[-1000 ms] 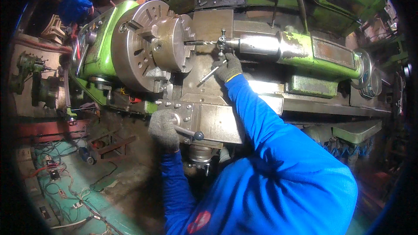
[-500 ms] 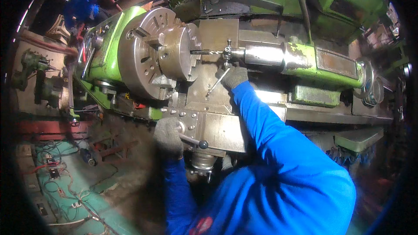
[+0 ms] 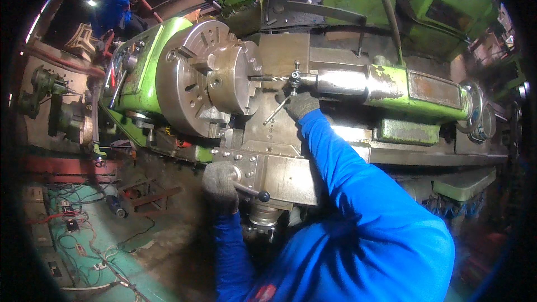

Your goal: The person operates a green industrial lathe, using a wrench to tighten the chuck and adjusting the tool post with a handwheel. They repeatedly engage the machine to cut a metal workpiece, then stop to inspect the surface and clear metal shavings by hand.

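I have one big green metal lathe (image 3: 425,98) in front of me, with one round steel chuck (image 3: 210,81) on the left and one grey tailstock barrel (image 3: 341,82) on the right. One thin drill bit (image 3: 268,78) sits between them, its tip at the chuck face. My right hand (image 3: 300,103), in a grey glove, is clenched around the thin steel chuck key (image 3: 278,109) just below the drill chuck. My left hand (image 3: 219,185), also gloved, grasps one black-knobbed lever (image 3: 251,192) on the near grey carriage apron (image 3: 285,173). My blue sleeves hide the lower apron. The fingertips are hard to make out. Far left, one person in blue (image 3: 112,11) is partly cut off.
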The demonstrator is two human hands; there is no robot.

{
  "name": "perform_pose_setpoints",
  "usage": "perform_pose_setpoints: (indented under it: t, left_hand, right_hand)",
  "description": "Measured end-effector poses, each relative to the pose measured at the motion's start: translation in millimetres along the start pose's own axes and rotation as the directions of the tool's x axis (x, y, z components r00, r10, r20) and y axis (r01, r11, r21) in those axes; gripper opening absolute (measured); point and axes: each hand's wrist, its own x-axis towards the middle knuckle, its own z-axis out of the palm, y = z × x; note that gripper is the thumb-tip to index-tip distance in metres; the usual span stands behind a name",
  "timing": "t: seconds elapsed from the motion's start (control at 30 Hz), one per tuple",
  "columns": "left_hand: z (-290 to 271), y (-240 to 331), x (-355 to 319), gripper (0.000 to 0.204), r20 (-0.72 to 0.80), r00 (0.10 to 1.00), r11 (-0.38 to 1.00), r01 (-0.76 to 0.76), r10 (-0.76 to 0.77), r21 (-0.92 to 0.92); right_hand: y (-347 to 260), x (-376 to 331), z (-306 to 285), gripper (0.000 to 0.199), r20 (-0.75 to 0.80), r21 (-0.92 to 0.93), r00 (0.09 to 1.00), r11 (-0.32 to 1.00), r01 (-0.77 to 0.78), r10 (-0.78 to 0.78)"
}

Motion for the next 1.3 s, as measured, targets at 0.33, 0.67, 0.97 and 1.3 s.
perform_pose_setpoints:
  t: [0.33, 0.67, 0.97, 1.3]
  left_hand:
    - [9, 19, 9, 0.022, -0.117, 0.992, 0.999, -0.041, 0.038, -0.019]
    - [4, 19, 9, 0.022, -0.074, 0.997, 0.999, -0.034, 0.032, -0.031]
    - [9, 16, 4, 0.019, -0.125, 0.991, 0.992, 0.027, -0.043, -0.126]
    - [5, 8, 4, 0.019, -0.129, 0.983, 0.992, -0.122, 0.127, 0.043]
  right_hand:
    - [44, 44, 58, 0.058, -0.024, 0.013, 0.992, 0.992, 0.127, -0.127]
    - [14, 26, 23, 0.080, 0.092, -0.102, 0.995, 0.994, -0.032, 0.041]
    - [19, 3, 15, 0.043, 0.009, -0.043, 0.993, 0.992, 0.120, -0.120]
    - [27, 17, 30, 0.039, 0.032, -0.037, 0.976, 0.976, 0.216, -0.215]
